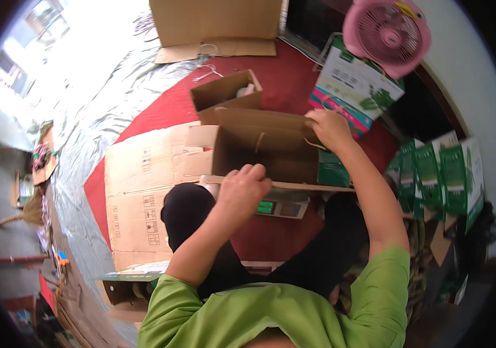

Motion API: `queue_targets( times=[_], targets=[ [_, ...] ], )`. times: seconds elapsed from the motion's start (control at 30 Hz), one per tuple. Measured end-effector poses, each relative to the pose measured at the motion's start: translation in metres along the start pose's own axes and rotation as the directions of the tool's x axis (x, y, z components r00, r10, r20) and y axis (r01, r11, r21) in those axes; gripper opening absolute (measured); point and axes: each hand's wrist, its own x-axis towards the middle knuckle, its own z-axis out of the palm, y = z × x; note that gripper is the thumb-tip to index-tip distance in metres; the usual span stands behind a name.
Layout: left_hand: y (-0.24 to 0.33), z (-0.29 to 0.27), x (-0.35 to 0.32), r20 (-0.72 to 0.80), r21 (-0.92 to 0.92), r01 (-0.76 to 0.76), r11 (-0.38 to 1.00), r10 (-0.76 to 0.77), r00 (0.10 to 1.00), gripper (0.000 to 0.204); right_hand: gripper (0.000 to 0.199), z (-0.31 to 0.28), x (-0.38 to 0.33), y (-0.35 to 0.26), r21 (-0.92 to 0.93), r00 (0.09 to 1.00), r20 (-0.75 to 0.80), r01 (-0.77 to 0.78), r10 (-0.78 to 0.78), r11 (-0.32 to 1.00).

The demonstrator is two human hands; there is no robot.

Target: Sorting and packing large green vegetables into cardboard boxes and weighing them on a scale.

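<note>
A red floor [282, 75] carries flattened cardboard [143, 191] and silver foil [103, 98]. The left hand [242, 188] is closed on the near edge of the open brown box [265, 152]; the right hand [329, 129] grips its far corner. Green-and-white cartons [442, 168] stand at the right, under a pink fan [387, 35]. A scale [280, 206] sits below the box.

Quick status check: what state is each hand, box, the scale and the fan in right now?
Left hand: closed on the near edge of the large cardboard box.
Right hand: gripping the box's far right corner.
Large cardboard box: open, sitting on the scale.
Scale: on, green display lit.
Small cardboard box: open, flaps up.
Flattened carton: lying flat on the floor.
Pink fan: tilted; running or not, cannot tell.
</note>
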Motion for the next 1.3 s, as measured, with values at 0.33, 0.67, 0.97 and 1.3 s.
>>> queue_targets(
  times=[0.33, 0.67, 0.97, 1.3],
  targets=[
    [-0.01, 0.008, -0.009, 0.128, 0.015, 0.071, 0.997, -0.073, 0.989, 0.01, 0.016, -0.013, -0.013, -0.054, -0.184, 0.88, 0.011, 0.468, -0.474, 0.865],
    [0.001, 0.003, -0.003, 0.198, 0.054, 0.122, 0.991, -0.13, 0.972, 0.013, 0.039, 0.003, -0.048, -0.027, -0.443, 0.644, 0.764, 0.493, 0.028, 0.748],
    [-0.005, -0.001, -0.008, 0.236, 0.035, 0.163, 0.986, -0.167, 0.957, 0.012, 0.018, -0.068, -0.078, -0.006, -0.343, 0.9, 0.41, -0.002, 0.151, 0.939],
    [-0.005, -0.001, -0.005, 0.244, 0.034, 0.172, 0.984, -0.175, 0.954, 0.012, 0.06, -0.038, -0.165, 0.058, -0.222, 0.918, 0.247, -0.258, 0.31, 0.94]
  ],
)
